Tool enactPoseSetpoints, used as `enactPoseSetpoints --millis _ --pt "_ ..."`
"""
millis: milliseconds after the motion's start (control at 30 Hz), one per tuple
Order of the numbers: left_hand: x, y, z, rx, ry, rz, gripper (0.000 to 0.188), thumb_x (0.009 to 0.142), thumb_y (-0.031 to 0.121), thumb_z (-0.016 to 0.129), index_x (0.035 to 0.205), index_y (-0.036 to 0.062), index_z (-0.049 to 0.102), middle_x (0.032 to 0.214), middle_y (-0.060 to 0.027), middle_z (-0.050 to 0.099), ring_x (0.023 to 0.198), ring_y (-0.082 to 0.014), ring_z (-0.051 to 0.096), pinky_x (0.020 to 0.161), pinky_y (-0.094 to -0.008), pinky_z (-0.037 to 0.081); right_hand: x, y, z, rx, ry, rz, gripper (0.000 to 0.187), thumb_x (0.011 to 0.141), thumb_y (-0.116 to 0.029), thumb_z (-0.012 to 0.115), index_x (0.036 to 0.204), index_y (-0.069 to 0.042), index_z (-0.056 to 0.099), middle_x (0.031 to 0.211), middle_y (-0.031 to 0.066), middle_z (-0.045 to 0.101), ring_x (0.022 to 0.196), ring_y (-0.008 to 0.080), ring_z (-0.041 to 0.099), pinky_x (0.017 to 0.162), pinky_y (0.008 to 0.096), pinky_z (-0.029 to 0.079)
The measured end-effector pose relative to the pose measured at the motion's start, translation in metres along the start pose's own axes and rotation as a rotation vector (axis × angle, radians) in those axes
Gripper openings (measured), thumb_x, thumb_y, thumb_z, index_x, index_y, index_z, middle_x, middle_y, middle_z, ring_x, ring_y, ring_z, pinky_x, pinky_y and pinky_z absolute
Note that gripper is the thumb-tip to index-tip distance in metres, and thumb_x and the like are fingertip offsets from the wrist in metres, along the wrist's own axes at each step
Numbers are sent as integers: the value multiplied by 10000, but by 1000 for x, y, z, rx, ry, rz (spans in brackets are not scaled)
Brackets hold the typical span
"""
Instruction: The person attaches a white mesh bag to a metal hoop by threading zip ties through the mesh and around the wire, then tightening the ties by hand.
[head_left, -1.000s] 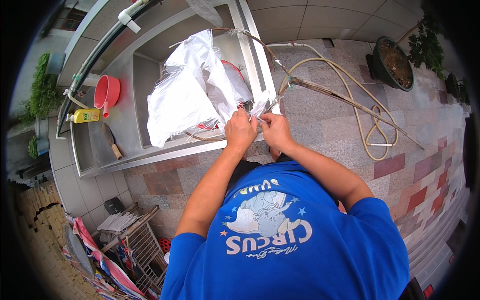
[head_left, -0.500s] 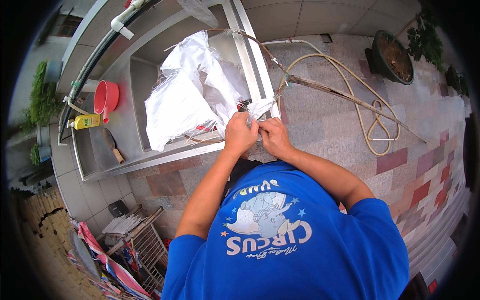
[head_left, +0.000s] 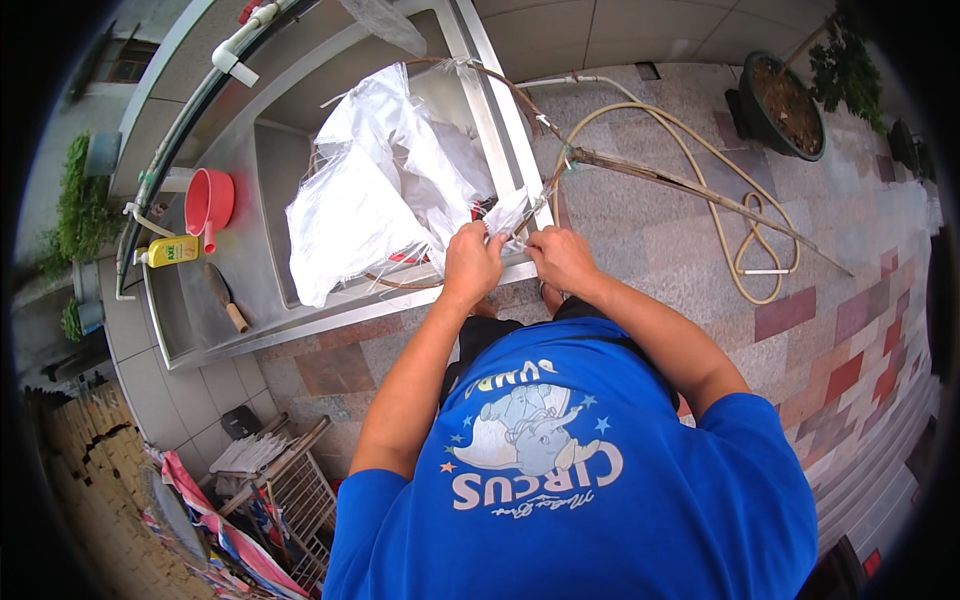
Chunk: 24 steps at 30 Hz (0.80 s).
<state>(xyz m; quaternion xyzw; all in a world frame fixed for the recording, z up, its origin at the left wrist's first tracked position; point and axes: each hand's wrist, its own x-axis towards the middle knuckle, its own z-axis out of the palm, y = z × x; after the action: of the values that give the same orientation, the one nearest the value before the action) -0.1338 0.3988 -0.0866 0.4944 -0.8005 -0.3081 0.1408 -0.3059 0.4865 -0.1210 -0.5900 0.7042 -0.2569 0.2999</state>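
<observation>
Pinching a frayed corner of the white woven sack (head_left: 380,190) at the steel sink's (head_left: 262,160) front rim, left hand (head_left: 472,264) and right hand (head_left: 560,258) both closed on it; loose strands could tear free

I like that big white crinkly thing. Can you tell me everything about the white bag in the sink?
The white bag looks like woven plastic sacking, crumpled and folded into big creases, with frayed threads along its edges. It lies heaped in the steel sink, spilling over the front rim. Something red peeks out beneath it. The left hand and right hand both pinch a small corner of it at the sink's edge, beside a thin bent stick.
</observation>
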Motion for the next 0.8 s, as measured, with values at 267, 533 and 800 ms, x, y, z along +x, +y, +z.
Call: enactPoseSetpoints --millis 267,533,800 --pt "5 -3 5 10 205 34 361 783 216 873 818 -75 664 782 -278 671 750 -460 663 693 -494 513 -2 -18 -3 196 -44 25 108 893 -111 661 874 -10 692 786 229 676 747 426 673 694 511 515" --pt "5 0 6 -11 217 -69 373 723 203 917 833 -59 676 775 -263 693 730 -414 697 660 -458 533 8 -23 -18 -108 3 -420 104 870 -89 626 949 -22 639 1182 178 653 1016 373 621 808 479 547" --pt "9 7 -20 -122 -33 -107 277 750 125 860 889 -62 710 857 -277 719 843 -419 718 778 -455 559 41 -9 -28 -117 -93 -802 203 798 -36 610 1001 -43 621 1159 107 624 1066 296 602 884 389 547"
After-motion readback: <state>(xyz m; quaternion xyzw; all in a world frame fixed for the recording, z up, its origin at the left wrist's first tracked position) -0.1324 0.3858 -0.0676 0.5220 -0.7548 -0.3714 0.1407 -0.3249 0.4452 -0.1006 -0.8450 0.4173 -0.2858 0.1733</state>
